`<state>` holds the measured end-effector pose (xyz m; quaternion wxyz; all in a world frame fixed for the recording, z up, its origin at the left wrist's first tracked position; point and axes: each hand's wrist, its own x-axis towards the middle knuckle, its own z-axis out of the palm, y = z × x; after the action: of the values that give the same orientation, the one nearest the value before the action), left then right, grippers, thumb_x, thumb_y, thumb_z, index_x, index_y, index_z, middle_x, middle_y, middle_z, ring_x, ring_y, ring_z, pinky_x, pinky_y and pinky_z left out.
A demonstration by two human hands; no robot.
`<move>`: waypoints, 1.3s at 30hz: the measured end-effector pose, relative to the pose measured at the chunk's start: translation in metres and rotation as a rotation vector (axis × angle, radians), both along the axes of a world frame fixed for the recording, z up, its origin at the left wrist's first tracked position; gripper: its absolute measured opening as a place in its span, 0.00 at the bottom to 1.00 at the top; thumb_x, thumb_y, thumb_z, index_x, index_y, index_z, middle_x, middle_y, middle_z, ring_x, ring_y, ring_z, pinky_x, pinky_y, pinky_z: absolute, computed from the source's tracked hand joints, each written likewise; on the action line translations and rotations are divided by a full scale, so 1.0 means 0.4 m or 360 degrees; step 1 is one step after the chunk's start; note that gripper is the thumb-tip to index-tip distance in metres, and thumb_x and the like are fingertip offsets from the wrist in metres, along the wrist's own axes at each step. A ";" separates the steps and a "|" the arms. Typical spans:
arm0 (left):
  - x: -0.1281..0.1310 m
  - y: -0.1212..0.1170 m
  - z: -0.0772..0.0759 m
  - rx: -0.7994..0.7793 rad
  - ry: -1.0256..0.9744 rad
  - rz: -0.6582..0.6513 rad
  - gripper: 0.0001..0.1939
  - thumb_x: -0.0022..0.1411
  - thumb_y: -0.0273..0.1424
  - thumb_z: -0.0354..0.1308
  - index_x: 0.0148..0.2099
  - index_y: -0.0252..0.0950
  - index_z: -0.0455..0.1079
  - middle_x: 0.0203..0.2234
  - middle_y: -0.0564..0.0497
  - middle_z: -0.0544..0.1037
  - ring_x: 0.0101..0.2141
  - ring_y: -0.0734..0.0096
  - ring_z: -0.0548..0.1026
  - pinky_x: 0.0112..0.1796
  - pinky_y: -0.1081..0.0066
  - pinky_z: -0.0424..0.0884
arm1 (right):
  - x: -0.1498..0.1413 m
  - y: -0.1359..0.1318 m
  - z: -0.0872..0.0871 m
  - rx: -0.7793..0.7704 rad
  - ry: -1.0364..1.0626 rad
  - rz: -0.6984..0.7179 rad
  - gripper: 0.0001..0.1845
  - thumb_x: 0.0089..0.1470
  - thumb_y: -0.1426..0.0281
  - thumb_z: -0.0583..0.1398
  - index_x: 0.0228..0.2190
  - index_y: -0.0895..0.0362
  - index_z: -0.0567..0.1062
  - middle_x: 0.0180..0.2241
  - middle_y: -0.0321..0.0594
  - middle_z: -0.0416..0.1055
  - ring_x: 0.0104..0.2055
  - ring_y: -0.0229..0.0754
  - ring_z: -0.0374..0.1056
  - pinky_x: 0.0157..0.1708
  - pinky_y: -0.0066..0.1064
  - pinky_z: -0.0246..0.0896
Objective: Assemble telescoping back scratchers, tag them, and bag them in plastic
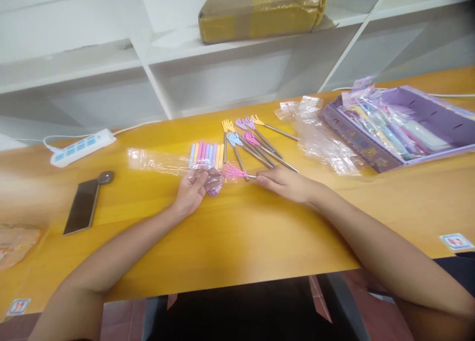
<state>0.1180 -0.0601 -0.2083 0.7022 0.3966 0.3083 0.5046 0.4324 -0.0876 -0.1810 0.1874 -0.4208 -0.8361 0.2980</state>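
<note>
My left hand (193, 190) is closed on the end of a clear plastic sleeve (159, 161) that lies on the yellow table (237, 237). My right hand (284, 181) pinches the metal stem of a pink claw-shaped stick (234, 171), whose head is at the sleeve's mouth. Just behind, a row of pastel handle caps (207, 153) lies side by side. Several more claw sticks (256, 138) in yellow, purple, blue and pink are spread beyond my right hand.
A purple box (438, 116) with packaged items stands at the right, crumpled clear wrappers (319, 133) beside it. A white power strip (82, 146) and a dark phone (82, 205) lie at the left. White shelves with a cardboard parcel (263, 12) rise behind.
</note>
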 end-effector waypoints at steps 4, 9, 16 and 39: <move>0.001 0.001 0.000 -0.0004 -0.0004 -0.0023 0.21 0.58 0.40 0.81 0.46 0.35 0.77 0.41 0.46 0.88 0.45 0.57 0.88 0.54 0.50 0.85 | -0.003 0.001 -0.001 -0.0017 -0.0008 0.0021 0.33 0.77 0.47 0.45 0.30 0.56 0.68 0.26 0.37 0.66 0.28 0.37 0.60 0.34 0.32 0.53; -0.002 0.003 -0.006 -0.0033 0.0029 -0.0048 0.24 0.57 0.39 0.81 0.50 0.37 0.77 0.41 0.47 0.88 0.44 0.59 0.88 0.54 0.54 0.85 | -0.005 0.002 -0.006 -0.0019 -0.0014 0.0028 0.32 0.77 0.47 0.45 0.29 0.55 0.66 0.26 0.37 0.65 0.28 0.38 0.59 0.34 0.32 0.51; -0.002 0.002 -0.008 -0.0061 0.0061 -0.0129 0.23 0.56 0.39 0.82 0.46 0.36 0.77 0.40 0.49 0.88 0.40 0.64 0.87 0.47 0.61 0.86 | -0.015 -0.002 -0.010 -0.0053 -0.0005 0.0069 0.31 0.78 0.48 0.45 0.29 0.55 0.65 0.27 0.38 0.66 0.28 0.38 0.60 0.35 0.33 0.52; -0.011 -0.012 -0.038 0.0380 0.0690 -0.0359 0.26 0.62 0.49 0.76 0.51 0.34 0.82 0.47 0.42 0.89 0.49 0.55 0.86 0.55 0.60 0.80 | -0.114 -0.066 -0.005 -0.0117 -0.0016 -0.0129 0.26 0.79 0.52 0.47 0.51 0.56 0.75 0.43 0.47 0.80 0.42 0.46 0.76 0.43 0.34 0.65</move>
<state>0.1137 -0.0648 -0.2236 0.6198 0.6072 0.3437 0.3592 0.3867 -0.1140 -0.1830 0.1796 -0.4625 -0.8077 0.3185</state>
